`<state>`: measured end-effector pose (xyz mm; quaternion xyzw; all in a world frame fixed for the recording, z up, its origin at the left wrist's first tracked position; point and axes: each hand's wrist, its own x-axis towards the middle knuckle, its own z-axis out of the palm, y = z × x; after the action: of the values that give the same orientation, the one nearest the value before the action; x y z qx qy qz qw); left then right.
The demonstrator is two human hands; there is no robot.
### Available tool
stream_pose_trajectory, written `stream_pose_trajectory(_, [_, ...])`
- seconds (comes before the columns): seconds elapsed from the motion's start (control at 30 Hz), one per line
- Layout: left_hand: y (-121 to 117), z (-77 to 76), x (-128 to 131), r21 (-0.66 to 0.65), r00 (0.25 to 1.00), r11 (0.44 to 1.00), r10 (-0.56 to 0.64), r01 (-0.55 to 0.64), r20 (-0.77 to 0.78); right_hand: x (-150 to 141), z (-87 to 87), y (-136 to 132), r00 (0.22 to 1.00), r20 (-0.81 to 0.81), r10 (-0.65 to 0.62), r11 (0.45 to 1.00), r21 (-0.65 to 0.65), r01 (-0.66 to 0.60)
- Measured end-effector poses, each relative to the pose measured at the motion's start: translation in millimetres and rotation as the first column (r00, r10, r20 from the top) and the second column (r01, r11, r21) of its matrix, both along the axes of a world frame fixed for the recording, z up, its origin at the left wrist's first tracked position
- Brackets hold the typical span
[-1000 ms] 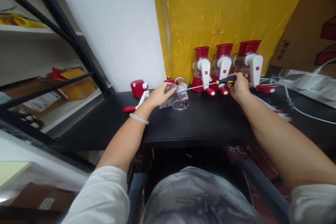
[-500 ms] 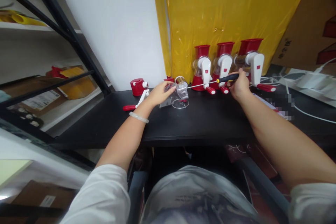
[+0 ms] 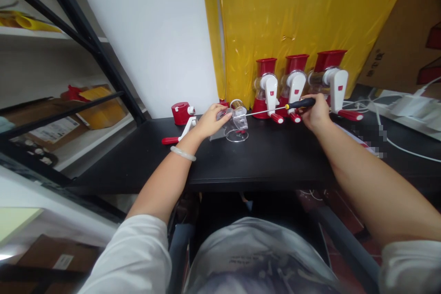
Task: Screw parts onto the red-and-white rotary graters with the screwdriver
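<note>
Gripping screwdriver: right hand; left hand clasping clear housing; screwdriver tip indistinct.

A black-handled screwdriver points at a clear housing.

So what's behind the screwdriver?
Behind the screwdriver are the left crank machine and middle crank machine. The black handle hides part of the middle one's lower half.

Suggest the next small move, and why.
Perhaps check that the screwdriver is seated before turning it: the right hand holds it pointed at the clear plastic part in the left hand, but the contact is too small to make out.
</note>
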<state>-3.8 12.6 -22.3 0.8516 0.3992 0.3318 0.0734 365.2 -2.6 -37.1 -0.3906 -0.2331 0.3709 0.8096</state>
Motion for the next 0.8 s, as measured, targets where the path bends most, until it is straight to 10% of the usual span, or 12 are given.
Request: stream_pose_trajectory(0.8, [3,-2.4,-5,0.027,1.000,1.000,-0.014,0.015,-0.015,-2,-9.6,7,0.988,0.138,-0.075,0.993,0.098,0.062])
